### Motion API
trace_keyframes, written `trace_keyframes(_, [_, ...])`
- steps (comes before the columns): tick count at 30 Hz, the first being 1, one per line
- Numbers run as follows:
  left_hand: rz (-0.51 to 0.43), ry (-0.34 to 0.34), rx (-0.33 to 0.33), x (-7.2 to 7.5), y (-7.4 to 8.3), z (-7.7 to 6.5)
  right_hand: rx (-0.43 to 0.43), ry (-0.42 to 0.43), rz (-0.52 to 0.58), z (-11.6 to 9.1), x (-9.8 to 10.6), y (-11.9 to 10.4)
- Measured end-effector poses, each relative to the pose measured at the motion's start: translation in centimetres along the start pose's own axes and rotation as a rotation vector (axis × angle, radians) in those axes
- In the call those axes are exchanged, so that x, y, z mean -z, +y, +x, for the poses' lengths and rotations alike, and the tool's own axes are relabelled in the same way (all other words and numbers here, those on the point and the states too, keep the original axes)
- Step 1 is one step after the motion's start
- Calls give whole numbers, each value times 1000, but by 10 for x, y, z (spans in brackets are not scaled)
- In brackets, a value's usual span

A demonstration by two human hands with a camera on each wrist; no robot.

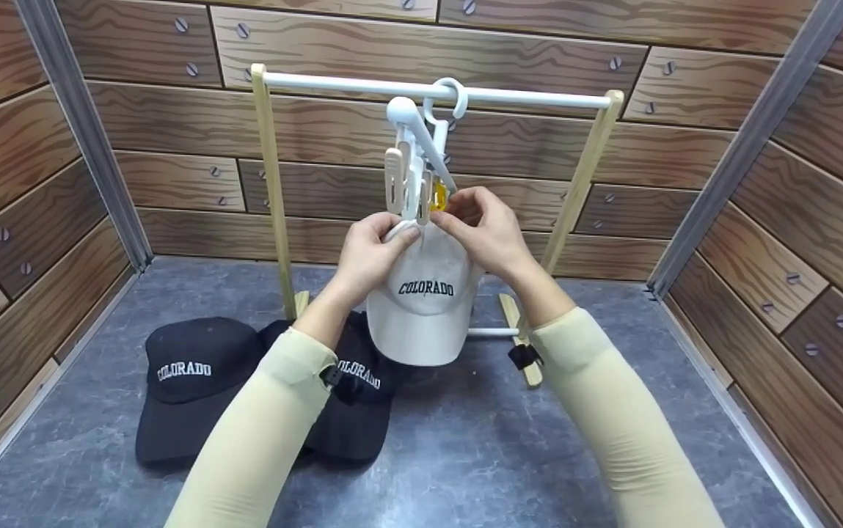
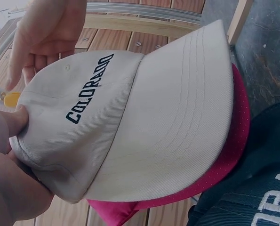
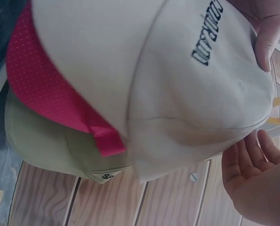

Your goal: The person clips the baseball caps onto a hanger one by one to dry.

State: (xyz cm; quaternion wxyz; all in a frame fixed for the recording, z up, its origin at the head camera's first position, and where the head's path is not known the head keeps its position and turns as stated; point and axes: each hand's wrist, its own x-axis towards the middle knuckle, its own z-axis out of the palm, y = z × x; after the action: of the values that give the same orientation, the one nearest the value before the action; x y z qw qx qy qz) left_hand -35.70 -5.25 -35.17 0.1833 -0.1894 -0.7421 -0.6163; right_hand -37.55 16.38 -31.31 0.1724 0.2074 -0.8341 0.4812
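Observation:
A white cap [image 1: 428, 268] with COLORADO lettering is upright below a white folding clip hanger [image 1: 421, 139], brim down. My left hand [image 1: 371, 253] pinches the crown top between thumb and fingers. My right hand [image 1: 491, 231] is at the crown's other side, its fingers loosely bent and the thumb apart from them, close to a yellow clip [image 1: 439, 196]. Beige clips [image 1: 394, 181] hang beside it. Behind the white cap, a pink cap [image 3: 50, 89] and an olive-green cap [image 3: 45, 141] show in the right wrist view. Whether the yellow clip grips the white cap is hard to tell.
The hanger hooks over the white rail [image 1: 538, 97] of a wooden-legged rack [image 1: 274, 198]. On the grey floor at left lie a black cap [image 1: 197, 359] and another black cap [image 1: 355, 418], partly behind my left sleeve. Wood-patterned walls [image 1: 186, 176] enclose the space.

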Motion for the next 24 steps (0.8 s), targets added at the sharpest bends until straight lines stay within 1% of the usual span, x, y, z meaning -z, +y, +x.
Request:
trace_keyframes(15, [6, -10, 4, 2, -2, -2, 2, 75, -109, 8, -13, -11])
trace_keyframes(20, [6, -11, 17, 3, -3, -3, 0, 97, -125, 9, -15, -13])
trace_keyframes(24, [1, -15, 21, 4, -4, -3, -1, 96, -120, 9, -15, -13])
